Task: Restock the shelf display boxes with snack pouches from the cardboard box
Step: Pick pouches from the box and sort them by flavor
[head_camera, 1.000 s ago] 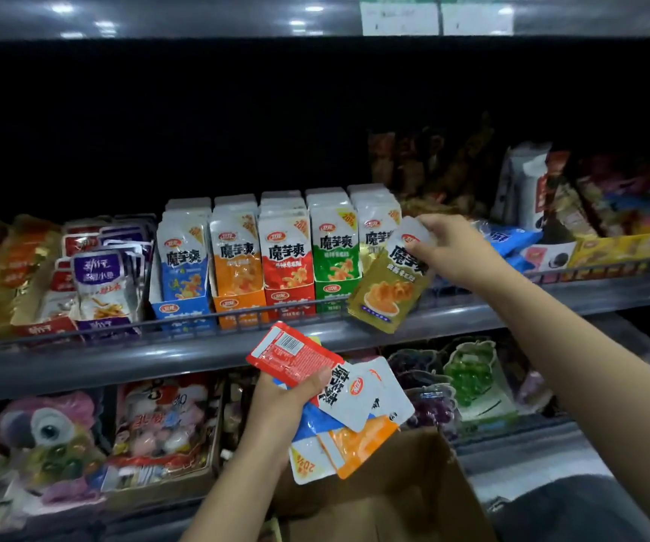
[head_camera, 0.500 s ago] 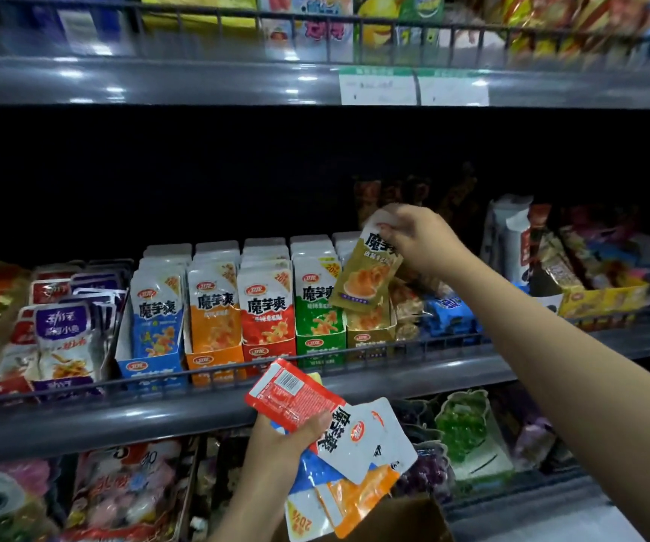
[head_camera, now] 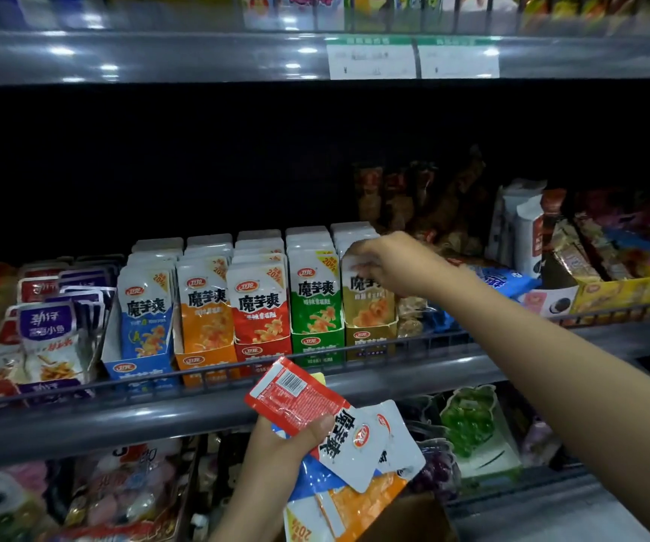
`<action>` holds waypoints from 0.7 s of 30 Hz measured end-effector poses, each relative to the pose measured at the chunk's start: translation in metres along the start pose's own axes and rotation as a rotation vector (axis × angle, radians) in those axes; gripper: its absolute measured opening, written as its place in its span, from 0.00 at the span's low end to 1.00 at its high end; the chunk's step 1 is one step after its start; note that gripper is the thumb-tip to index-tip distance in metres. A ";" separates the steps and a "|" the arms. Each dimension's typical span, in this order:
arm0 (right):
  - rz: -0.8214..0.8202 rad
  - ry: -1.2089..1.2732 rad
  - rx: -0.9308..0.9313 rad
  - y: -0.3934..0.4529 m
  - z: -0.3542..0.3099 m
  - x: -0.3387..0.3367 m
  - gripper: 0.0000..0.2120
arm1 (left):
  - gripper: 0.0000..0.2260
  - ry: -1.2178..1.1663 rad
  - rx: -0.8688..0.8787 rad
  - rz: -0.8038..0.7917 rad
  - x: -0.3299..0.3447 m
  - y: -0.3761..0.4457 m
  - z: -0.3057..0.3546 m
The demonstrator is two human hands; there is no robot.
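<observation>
My right hand (head_camera: 388,264) pinches the gold pouch (head_camera: 366,295) in the rightmost of five display boxes (head_camera: 317,344), while my left hand (head_camera: 276,449) grips a fan of spare pouches (head_camera: 354,444), roughly five.

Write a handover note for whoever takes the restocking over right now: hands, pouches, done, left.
Right hand: at the top of the gold pouch, which stands at the front of the gold box; blur hides whether the grip is on or released.
Left hand: holds a fan of spare pouches, red, white, blue and orange.
Cardboard box: below the left hand, only a corner shows.
Done: blue, orange, red, green and gold boxes on the shelf all show rows of pouches.
Left: let go of the gold pouch, then sort the spare pouches into the boxes of matching colour.
</observation>
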State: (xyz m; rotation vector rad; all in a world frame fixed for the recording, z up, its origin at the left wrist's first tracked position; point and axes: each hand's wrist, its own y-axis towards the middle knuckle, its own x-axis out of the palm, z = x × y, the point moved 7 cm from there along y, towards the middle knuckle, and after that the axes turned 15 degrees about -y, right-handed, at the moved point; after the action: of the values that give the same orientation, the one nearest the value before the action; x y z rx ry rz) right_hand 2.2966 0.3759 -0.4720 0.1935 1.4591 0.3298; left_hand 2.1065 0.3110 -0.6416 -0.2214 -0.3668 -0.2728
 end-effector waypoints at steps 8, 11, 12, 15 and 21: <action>0.064 0.164 0.193 -0.005 0.019 0.022 0.23 | 0.17 0.023 0.009 -0.028 -0.002 0.000 0.003; 0.271 0.005 0.163 -0.021 0.010 0.006 0.24 | 0.14 0.019 0.006 -0.042 -0.003 -0.002 0.006; 0.365 -0.003 0.144 -0.032 0.004 0.000 0.22 | 0.13 0.020 0.004 -0.041 -0.004 -0.003 0.007; 0.374 0.215 0.048 -0.062 -0.025 -0.002 0.13 | 0.16 0.030 -0.003 -0.025 -0.012 -0.004 0.009; -0.394 0.602 -0.016 -0.117 -0.089 0.071 0.31 | 0.20 0.002 0.007 0.026 -0.030 -0.013 0.018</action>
State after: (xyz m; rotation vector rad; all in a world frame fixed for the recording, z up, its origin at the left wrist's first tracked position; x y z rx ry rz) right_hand 2.2256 0.2833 -0.5863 -0.2281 2.0418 0.0737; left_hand 2.0704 0.3103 -0.6348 -0.2185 -0.3626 -0.2458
